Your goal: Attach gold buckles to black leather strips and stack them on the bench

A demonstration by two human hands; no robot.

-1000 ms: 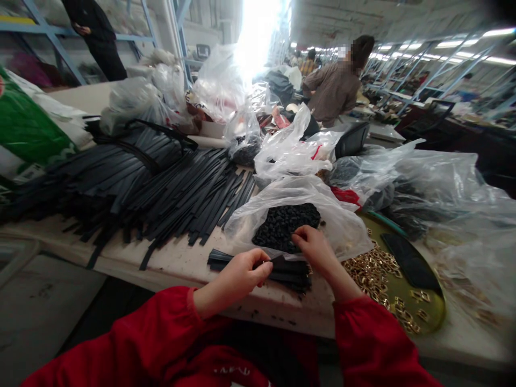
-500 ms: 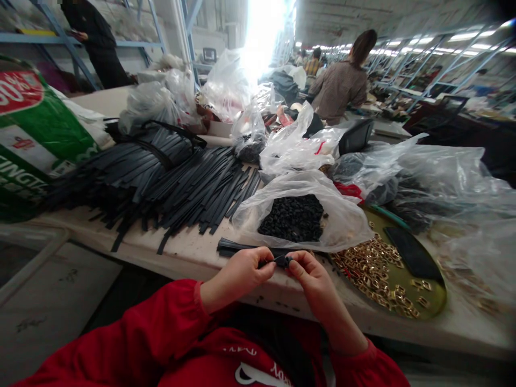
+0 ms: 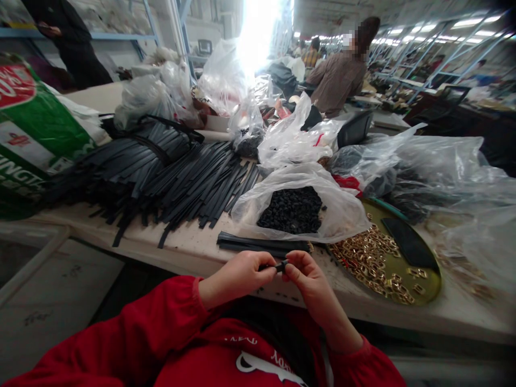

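Strong backlight: the tall bright opening (image 3: 258,27) at top centre is blown out to white glare and washes out detail around it. Ceiling strip lights (image 3: 455,32) streak at upper right. Clear plastic bags (image 3: 298,183) carry soft highlights. Centre is sharp: left hand (image 3: 242,271), right hand (image 3: 306,277), short black strip (image 3: 278,265) pinched between them. Edges stretch and smear. Top right corner is vignetted dark. It is dim below the pale worktable (image 3: 189,247).

Pale worktable (image 3: 189,244), black strips (image 3: 169,177), plastic bags (image 3: 300,207), brass-buckle tray (image 3: 427,287)
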